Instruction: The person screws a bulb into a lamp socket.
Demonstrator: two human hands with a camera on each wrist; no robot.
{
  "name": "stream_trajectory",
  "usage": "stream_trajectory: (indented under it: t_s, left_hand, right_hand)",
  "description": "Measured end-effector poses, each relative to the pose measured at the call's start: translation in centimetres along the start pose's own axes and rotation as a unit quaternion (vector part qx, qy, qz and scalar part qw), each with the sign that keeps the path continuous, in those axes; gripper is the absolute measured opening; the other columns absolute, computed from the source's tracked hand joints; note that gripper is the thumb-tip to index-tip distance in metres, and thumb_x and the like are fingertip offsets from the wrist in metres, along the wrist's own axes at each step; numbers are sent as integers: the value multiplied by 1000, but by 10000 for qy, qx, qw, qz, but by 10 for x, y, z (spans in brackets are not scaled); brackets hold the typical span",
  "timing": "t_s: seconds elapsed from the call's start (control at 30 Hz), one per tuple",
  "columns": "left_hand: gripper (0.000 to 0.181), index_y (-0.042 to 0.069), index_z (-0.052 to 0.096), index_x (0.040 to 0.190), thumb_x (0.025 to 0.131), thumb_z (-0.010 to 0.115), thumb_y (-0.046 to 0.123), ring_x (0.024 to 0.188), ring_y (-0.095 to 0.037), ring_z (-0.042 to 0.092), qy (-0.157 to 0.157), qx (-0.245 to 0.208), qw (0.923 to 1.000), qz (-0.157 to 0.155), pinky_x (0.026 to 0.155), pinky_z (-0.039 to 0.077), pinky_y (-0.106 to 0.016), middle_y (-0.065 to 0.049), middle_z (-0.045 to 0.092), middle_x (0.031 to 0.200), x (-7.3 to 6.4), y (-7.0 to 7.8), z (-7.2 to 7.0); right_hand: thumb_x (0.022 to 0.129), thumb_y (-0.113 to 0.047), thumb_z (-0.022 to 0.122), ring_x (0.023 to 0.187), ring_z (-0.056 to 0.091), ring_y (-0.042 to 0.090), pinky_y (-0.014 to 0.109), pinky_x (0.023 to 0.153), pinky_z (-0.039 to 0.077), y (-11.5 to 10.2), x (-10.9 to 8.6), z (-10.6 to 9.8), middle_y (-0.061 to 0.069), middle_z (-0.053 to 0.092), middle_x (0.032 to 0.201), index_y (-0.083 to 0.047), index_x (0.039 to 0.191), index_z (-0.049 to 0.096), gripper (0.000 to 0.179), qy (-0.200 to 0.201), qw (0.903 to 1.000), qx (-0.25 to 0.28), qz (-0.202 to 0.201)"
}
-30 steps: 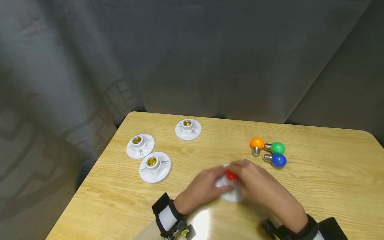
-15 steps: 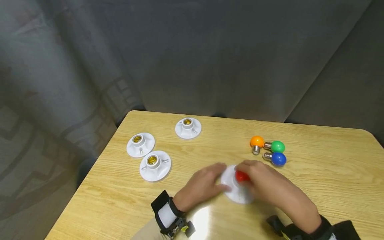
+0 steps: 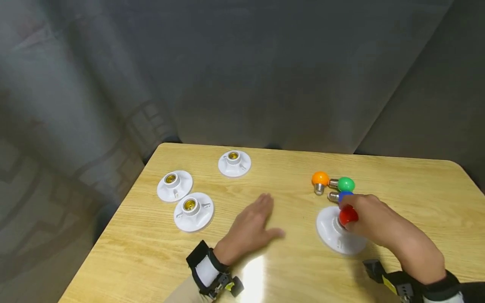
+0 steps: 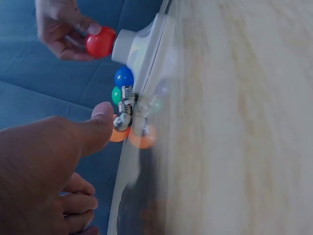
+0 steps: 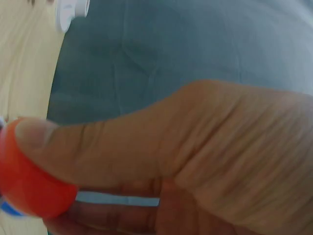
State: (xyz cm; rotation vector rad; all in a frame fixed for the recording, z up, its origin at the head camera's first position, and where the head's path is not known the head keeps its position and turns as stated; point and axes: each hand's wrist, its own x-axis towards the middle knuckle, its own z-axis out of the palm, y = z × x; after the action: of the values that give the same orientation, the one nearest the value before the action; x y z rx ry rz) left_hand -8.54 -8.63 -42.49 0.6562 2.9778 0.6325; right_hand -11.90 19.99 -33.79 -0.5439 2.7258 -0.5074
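Observation:
My right hand (image 3: pixel 382 221) pinches a red light bulb (image 3: pixel 347 215) between thumb and fingers, also plain in the right wrist view, where the thumb lies on the red bulb (image 5: pixel 34 171). The bulb sits in the socket of a round white lamp holder (image 3: pixel 329 230). Whether that base touches the table or is just above it, I cannot tell. My left hand (image 3: pixel 248 227) holds nothing; its fingers and thumb are spread over the table, left of the holder. Behind the right hand lies a blue bulb (image 3: pixel 345 195), partly hidden, beside a green bulb (image 3: pixel 346 184) and an orange bulb (image 3: pixel 320 179).
Three white lamp holders with bare brass sockets stand on the wooden table (image 3: pixel 265 168): one at the back (image 3: pixel 235 164), one at the far left (image 3: pixel 175 186) and a nearer one (image 3: pixel 194 212) beside it. A grey curtain (image 3: pixel 265 75) hangs behind the table.
My right hand has moved to the right, taking the red bulb and its lamp holder along. The left hand has come away from the holder and its fingers have straightened.

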Motion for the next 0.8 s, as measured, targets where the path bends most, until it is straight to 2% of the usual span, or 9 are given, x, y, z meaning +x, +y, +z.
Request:
stream_trajectory:
  t_s: [0.17, 0.27, 0.5, 0.67, 0.8]
  left_hand:
    - [93, 3, 27, 152, 87, 60, 60, 150, -25, 21, -67, -66, 9999, -125, 120, 26, -43, -13, 22, 160, 0, 1, -3]
    - [93, 3, 26, 152, 87, 59, 60, 150, -25, 21, -81, -19, 9998, -189, 120, 26, -43, -13, 22, 161, 0, 1, -4]
    - [93, 3, 26, 152, 87, 58, 61, 149, -26, 23, -61, 38, 9998, -188, 119, 27, -43, -13, 23, 160, 1, 0, -5]
    - [92, 2, 28, 151, 87, 59, 60, 149, -26, 24, -47, 77, 9998, -151, 119, 27, -43, -14, 25, 160, 1, -1, -4]
    - [91, 2, 29, 151, 87, 59, 59, 149, -26, 24, -51, 60, 9998, -159, 119, 28, -43, -14, 25, 160, 0, -2, -4]
  right_hand:
    - [72, -3, 81, 83, 58, 27, 43, 69, 57, 29, -3, -11, 17, 66, 94, 5, 107, 63, 39, -340, 9977, 10, 582]
    - [72, -3, 81, 83, 57, 28, 42, 69, 56, 43, -5, -16, 18, 65, 93, 6, 107, 62, 40, -382, 9961, 6, 800]
    - [73, -3, 80, 81, 55, 32, 40, 67, 54, 74, -12, -27, 24, 64, 94, 10, 108, 59, 42, -198, 9952, -15, 959]
    - [74, 0, 77, 80, 57, 39, 45, 65, 54, 96, -18, -32, 32, 62, 94, 14, 108, 58, 42, 294, 9935, -173, 1086]
    - [73, 4, 75, 82, 56, 49, 56, 68, 52, 112, -23, -28, 41, 58, 100, 15, 108, 60, 40, 1128, 9869, -478, 1047]
